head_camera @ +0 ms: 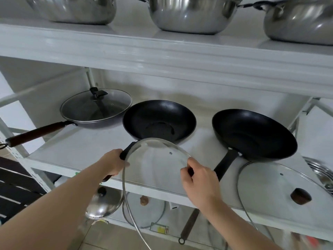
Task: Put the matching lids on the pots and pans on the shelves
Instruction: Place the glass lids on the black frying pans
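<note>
My right hand (200, 183) grips the knob of a clear glass lid (153, 170), held tilted in front of the middle black wok (159, 120). My left hand (112, 164) is closed around that wok's black handle at the shelf's front edge. The wok on the left (95, 109) wears a glass lid with a black knob and has a long wooden handle. A black frying pan (252, 134) on the right stands uncovered. Another glass lid (273, 188) with a dark wooden knob leans at the shelf front on the right.
Three steel pots (192, 15) stand on the white upper shelf (162, 53). Below the middle shelf hang or rest a steel lid (104, 202), a glass lid with a brown knob (144, 210) and a pan handle (189, 224). Steel lids (322, 172) are stacked at far right.
</note>
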`<act>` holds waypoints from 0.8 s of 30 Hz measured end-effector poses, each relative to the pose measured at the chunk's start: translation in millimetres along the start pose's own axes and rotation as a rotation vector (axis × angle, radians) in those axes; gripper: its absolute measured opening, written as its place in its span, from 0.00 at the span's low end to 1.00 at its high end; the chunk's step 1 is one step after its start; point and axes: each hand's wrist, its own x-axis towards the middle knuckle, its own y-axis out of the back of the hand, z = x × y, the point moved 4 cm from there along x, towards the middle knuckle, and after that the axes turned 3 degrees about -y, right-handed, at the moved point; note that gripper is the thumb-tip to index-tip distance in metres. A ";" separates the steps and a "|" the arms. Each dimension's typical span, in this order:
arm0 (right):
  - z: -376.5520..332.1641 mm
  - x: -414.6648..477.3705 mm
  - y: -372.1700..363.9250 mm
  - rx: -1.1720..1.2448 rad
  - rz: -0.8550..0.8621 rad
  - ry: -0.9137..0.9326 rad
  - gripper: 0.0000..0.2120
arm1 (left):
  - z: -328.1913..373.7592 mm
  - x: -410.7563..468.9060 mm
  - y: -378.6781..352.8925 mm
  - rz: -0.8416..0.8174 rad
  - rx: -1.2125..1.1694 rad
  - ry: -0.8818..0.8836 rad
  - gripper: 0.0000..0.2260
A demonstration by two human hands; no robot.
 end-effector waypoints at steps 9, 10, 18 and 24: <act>-38.9 51.9 40.3 0.387 0.109 -0.176 0.14 | 15.0 -16.9 -16.1 -0.267 -0.139 0.164 0.03; -44.6 66.1 45.1 0.374 0.109 -0.200 0.14 | 18.3 -19.6 -17.5 -0.288 -0.120 0.183 0.03; -76.2 165.2 40.1 0.434 0.047 -0.377 0.16 | 37.5 -20.1 -14.1 -0.151 0.081 0.212 0.18; -82.4 205.7 15.7 0.354 0.103 -0.353 0.17 | 41.2 -7.7 -27.5 -0.015 -0.069 0.175 0.06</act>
